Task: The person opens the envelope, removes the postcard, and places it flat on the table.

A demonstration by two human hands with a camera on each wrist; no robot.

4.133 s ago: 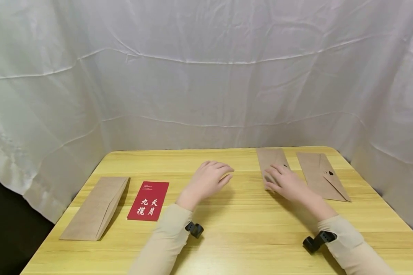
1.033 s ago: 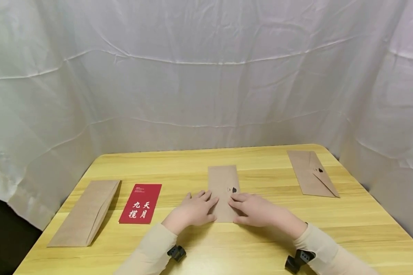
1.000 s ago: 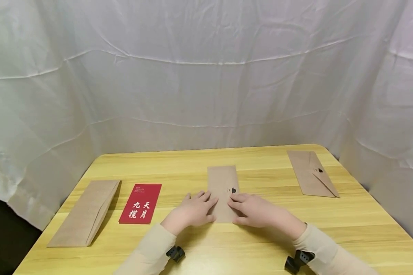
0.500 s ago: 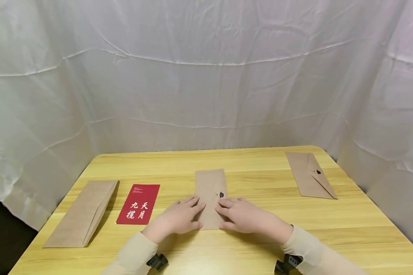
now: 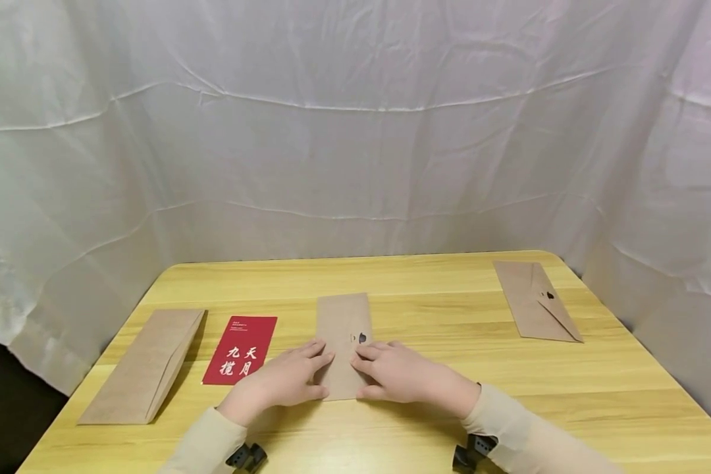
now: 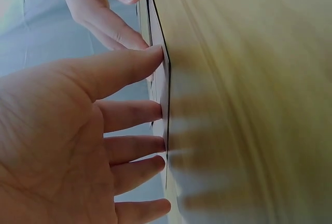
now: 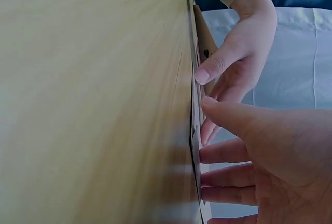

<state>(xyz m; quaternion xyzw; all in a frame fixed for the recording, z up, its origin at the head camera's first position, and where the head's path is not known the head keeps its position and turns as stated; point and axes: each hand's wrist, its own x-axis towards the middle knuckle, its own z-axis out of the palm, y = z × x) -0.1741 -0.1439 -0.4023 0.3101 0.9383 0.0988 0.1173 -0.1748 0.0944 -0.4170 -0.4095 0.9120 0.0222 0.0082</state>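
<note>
A flat brown paper envelope point(image 5: 342, 329) with a small dark print lies near the middle of the table. My left hand point(image 5: 287, 375) touches its left edge and my right hand point(image 5: 399, 374) its right edge, both with fingertips and thumb. In the left wrist view the fingers point(image 6: 135, 149) are fairly straight and end at the thin envelope edge point(image 6: 165, 92). The right wrist view shows the right fingers point(image 7: 228, 175) outstretched in the same way against the paper. Part of the envelope's lower sides is hidden by the hands.
Left of my left hand lies a red card point(image 5: 239, 349) with white characters, its lower right corner behind the wrist. A thicker brown envelope point(image 5: 139, 368) lies farther left. Another printed brown envelope point(image 5: 536, 299) lies at the back right. A pale curtain point(image 5: 355, 164) surrounds the table.
From the back right, the middle envelope has come left and nearer to me. In the last second both hands slid it farther left. The card and other envelopes stayed put.
</note>
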